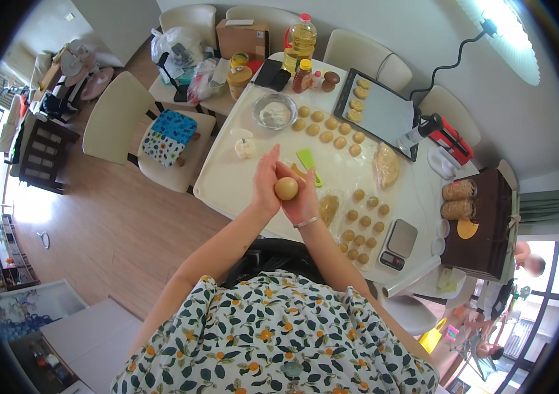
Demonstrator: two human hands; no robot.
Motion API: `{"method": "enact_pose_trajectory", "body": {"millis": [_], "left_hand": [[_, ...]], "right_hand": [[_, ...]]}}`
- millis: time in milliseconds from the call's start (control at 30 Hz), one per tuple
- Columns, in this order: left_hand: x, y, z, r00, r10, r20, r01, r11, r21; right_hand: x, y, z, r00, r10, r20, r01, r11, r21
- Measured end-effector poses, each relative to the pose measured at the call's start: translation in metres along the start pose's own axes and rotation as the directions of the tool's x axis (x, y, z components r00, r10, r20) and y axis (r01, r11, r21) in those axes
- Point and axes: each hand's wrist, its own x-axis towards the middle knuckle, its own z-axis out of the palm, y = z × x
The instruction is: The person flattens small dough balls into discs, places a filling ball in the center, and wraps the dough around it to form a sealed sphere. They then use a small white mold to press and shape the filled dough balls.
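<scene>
A smooth tan dough ball (pixel 286 189) sits between my cupped palms, above the near part of the white table. My left hand (pixel 264 183) presses along its left side with the fingers stretched away from me. On the other side my right hand (pixel 303 201), a bangle at its wrist, cups the ball. Just beyond my hands lies a lime-green scraper (pixel 309 165). Larger dough balls (pixel 326 137) stand in rows farther back on the table. Smaller balls (pixel 365 221) rest in rows at right, beside a flattened mass (pixel 328 209) that looks wrapped in plastic film.
A glass bowl of flour (pixel 274 112) stands at the far left. Patterned pastries (pixel 357 104) lie on a lined baking tray (pixel 380 114). At right are a plastic-wrapped dough piece (pixel 387 165) and a kitchen scale (pixel 402 238). An oil bottle (pixel 301 44) stands at the back.
</scene>
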Motion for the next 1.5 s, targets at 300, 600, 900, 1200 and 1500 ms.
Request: {"method": "enact_pose_trajectory", "body": {"millis": [300, 600, 900, 1200, 1500], "left_hand": [[0.0, 0.007, 0.004, 0.961, -0.192, 0.199, 0.268, 0.824, -0.499], [-0.003, 0.005, 0.013, 0.854, -0.236, 0.464, 0.457, 0.767, -0.451], [0.003, 0.004, 0.011, 0.923, -0.299, 0.24, 0.38, 0.803, -0.46], [0.003, 0.005, 0.009, 0.999, -0.033, 0.027, 0.029, 0.988, 0.151], [0.001, 0.01, -0.004, 0.911, -0.34, 0.235, 0.413, 0.728, -0.547]], "right_hand": [[-0.007, -0.027, 0.026, 0.897, -0.271, 0.349, 0.439, 0.452, -0.776], [-0.003, -0.051, 0.038, 0.664, -0.11, 0.74, 0.615, -0.482, -0.624], [-0.008, -0.015, -0.004, 0.853, -0.51, 0.115, 0.474, 0.662, -0.58], [0.001, -0.019, -0.009, 0.965, -0.257, 0.059, 0.26, 0.964, -0.062], [0.004, -0.045, 0.017, 0.858, -0.414, 0.304, 0.49, 0.486, -0.724]]}}
